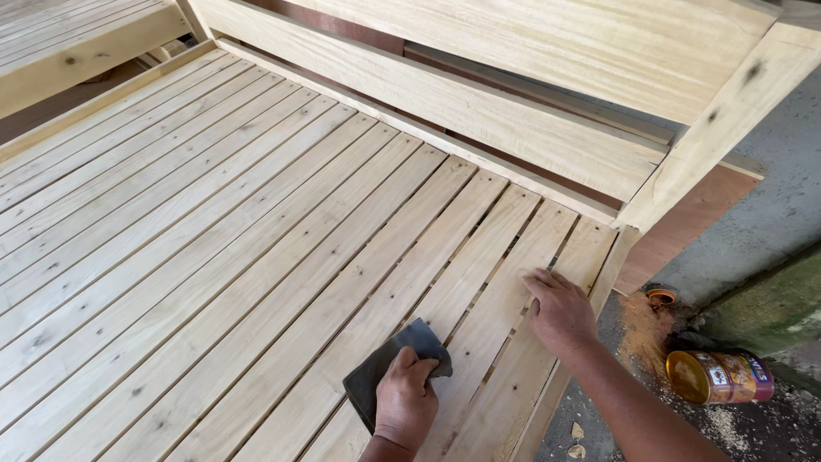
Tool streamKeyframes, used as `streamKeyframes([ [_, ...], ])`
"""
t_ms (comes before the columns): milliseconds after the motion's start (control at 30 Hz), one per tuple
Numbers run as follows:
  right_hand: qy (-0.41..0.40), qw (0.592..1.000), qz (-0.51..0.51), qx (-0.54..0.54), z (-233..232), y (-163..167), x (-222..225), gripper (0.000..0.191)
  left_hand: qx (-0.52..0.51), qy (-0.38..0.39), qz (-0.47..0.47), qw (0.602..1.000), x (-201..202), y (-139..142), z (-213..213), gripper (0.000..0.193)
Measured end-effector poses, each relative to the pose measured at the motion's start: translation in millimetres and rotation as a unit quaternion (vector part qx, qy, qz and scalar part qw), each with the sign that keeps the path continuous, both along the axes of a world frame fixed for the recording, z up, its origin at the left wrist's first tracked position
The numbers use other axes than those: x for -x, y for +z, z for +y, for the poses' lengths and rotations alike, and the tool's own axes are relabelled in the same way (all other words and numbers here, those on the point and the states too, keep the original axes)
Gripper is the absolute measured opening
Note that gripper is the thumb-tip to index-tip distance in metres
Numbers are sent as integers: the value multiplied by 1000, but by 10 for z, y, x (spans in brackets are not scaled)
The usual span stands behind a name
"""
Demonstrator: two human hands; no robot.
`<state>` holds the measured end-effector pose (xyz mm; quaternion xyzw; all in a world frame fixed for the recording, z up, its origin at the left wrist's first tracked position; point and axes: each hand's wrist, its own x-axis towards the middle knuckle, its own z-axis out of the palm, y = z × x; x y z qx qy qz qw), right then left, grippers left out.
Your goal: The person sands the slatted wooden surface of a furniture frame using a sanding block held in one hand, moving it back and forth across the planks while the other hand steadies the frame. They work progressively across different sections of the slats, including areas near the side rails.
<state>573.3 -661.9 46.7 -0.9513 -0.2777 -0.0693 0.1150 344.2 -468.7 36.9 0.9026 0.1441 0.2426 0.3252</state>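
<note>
Two hands on pale slats, one pressing a dark abrasive sheet.

Nearest, the left hand (405,400) closes over the dark grey folded sandpaper sheet (386,373), pinning it flat on the pale slatted wooden bed base (214,231). Sanding likely goes best with even pressure along the grain. Right of the sheet, the right hand (560,312) rests open, palm down, bracing. Farther right of the sheet, a brown tin can (718,376) lies on its side; beyond stands the pale wooden headboard (513,120).

Open slats (214,222) spread left of both hands; the headboard (479,111) walls off the far edge.
</note>
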Motion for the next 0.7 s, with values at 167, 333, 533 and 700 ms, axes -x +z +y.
streamKeyframes([
  [167,-1,999,3,-41,-69,93,-150,40,-18,-46,-54,997,-957,-95,-55,32],
  [333,-6,999,-10,-40,-48,78,-125,41,-23,-41,-78,996,-2234,70,-271,22],
  [533,9,998,-31,-54,-70,151,-120,41,-26,-32,-93,995,-1874,41,-311,26],
  [700,24,998,-10,-64,-51,187,-74,44,-40,-8,-35,999,-1016,-115,-165,30],
])
